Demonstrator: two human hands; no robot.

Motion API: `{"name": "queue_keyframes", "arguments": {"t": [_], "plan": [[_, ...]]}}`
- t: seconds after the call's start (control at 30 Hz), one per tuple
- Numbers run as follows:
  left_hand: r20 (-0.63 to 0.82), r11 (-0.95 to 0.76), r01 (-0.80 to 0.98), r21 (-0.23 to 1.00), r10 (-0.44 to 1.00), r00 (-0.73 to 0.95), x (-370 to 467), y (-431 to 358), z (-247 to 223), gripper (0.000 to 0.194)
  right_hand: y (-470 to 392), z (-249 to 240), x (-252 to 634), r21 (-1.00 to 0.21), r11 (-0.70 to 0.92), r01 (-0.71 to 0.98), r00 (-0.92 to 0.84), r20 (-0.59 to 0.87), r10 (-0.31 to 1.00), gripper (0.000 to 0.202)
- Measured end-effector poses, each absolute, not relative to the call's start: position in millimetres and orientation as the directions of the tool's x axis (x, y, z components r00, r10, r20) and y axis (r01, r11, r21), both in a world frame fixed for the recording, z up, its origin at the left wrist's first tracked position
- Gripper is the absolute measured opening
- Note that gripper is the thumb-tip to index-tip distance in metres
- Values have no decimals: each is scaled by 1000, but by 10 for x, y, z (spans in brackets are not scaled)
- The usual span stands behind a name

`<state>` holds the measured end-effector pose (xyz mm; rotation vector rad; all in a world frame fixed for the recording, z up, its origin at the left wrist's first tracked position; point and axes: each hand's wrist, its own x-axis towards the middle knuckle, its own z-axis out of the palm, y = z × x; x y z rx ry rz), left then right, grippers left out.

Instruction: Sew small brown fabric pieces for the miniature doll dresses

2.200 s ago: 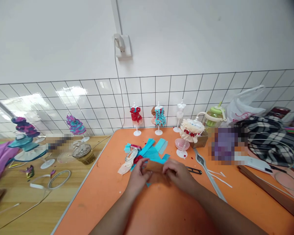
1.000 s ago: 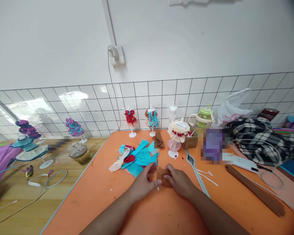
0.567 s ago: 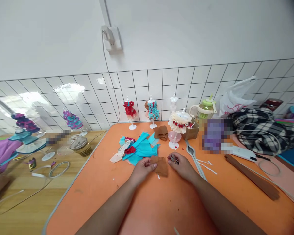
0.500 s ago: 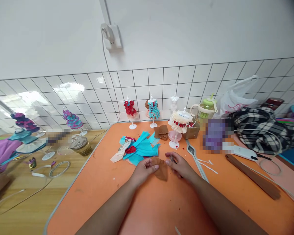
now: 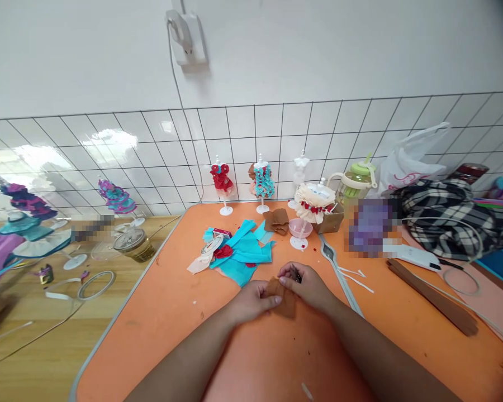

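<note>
Over the front middle of the orange table (image 5: 151, 335), a small piece of brown crepe paper (image 5: 288, 306) is pinched between my two hands. My left hand (image 5: 255, 301) is closed on its left side, thumb on top. At its upper edge, the fingertips of my right hand (image 5: 305, 283) grip the paper. A small dark tool (image 5: 295, 273) is tucked in the right hand; its kind is mostly hidden by the fingers. Beyond the hands lie blue crepe paper strips (image 5: 245, 251) and a stack of brown paper pieces (image 5: 276, 221).
Mini dress forms in red (image 5: 222, 180), blue (image 5: 263, 181) and cream ruffles (image 5: 314, 201) stand near the tiled wall. A pink bowl (image 5: 299, 228) sits beside them. To the right are a long brown paper strip (image 5: 433, 298), a white device (image 5: 411, 257) and plaid cloth (image 5: 440, 223).
Both hands have moved slightly nearer and to the right with the brown paper. My right fingers have come closer to the left hand along its upper edge. The view has shifted a little.
</note>
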<state>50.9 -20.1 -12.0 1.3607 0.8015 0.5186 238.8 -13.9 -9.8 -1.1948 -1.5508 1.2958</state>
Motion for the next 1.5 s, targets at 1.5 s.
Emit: {"name": "queue_keyframes", "arguments": {"t": [1.5], "plan": [[-111, 200, -474, 857, 971, 210, 450, -82, -58, 55, -378, -208, 2093, -944, -319, 81, -438, -321, 839, 48]]}}
